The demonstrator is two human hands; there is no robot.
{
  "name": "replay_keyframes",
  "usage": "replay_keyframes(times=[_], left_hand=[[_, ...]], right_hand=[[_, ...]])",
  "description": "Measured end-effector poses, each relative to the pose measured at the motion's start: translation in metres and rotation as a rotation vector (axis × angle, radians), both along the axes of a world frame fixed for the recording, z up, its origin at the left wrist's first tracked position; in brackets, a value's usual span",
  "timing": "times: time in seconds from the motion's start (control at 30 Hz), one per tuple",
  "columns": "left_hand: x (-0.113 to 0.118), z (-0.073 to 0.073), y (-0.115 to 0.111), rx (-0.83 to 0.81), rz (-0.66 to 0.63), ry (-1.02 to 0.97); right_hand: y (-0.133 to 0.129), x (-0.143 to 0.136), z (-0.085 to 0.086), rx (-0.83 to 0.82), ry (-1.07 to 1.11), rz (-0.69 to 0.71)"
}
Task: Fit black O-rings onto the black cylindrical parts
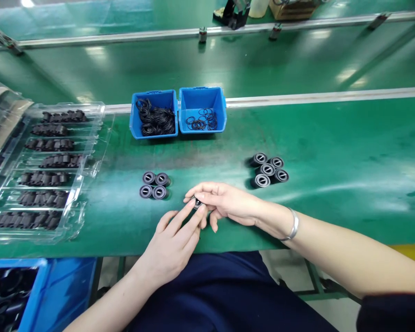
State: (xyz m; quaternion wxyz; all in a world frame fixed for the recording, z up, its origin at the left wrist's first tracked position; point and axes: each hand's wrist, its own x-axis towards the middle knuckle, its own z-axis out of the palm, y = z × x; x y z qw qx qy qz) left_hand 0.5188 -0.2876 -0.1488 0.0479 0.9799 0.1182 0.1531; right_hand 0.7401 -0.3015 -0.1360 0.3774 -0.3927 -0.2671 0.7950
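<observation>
A small black round part (198, 202) is held between my two hands above the green table's front part. My left hand (175, 240) has its fingertips pressed on the part from the left. My right hand (221, 200) pinches it from the right between thumb and fingers, which hide much of it. Several black cylinders (154, 185) stand upright in a group to the left of my hands. Another group of upright black cylinders (268, 170) is to the right, beyond my right forearm.
Two blue bins (134, 123) (222, 121) with black rings stand beyond my hands. A clear tray (76, 196) with rows of black parts lies at the left. At the lower left is a blue crate (38, 295) of black parts. A metal rail (152, 35) crosses the back.
</observation>
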Motion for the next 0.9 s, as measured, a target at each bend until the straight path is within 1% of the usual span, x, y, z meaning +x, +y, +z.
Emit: replay_keyframes(times=[0.13,0.2,0.33,0.47,0.57,0.67,0.73,0.8,0.9], left_hand=[[-0.003,-0.003,0.002,0.015,-0.037,-0.029],[-0.005,-0.003,0.004,0.018,-0.045,-0.043],[-0.004,-0.006,0.0,0.045,0.002,-0.041],[0.001,-0.006,-0.006,0.067,0.021,-0.061],[0.004,-0.003,-0.004,0.102,0.024,-0.066],[0.006,0.001,0.005,0.154,0.078,-0.067],[0.008,0.003,0.013,0.186,0.131,-0.069],[0.01,0.004,0.021,0.207,0.18,-0.055],[0.013,0.005,0.029,0.231,0.244,-0.026]], right_hand=[[0.0,-0.004,-0.004,0.02,-0.096,-0.016],[0.0,-0.004,-0.003,0.01,-0.073,-0.035],[-0.002,-0.003,-0.002,0.036,0.002,-0.039],[-0.003,-0.005,-0.005,0.085,-0.075,-0.03],[-0.005,-0.01,-0.007,0.105,-0.106,-0.098],[-0.01,-0.014,-0.008,0.161,-0.145,-0.226],[-0.013,-0.015,-0.01,0.214,-0.188,-0.285],[-0.018,-0.015,-0.015,0.271,-0.242,-0.291],[-0.024,-0.015,-0.022,0.351,-0.341,-0.234]])
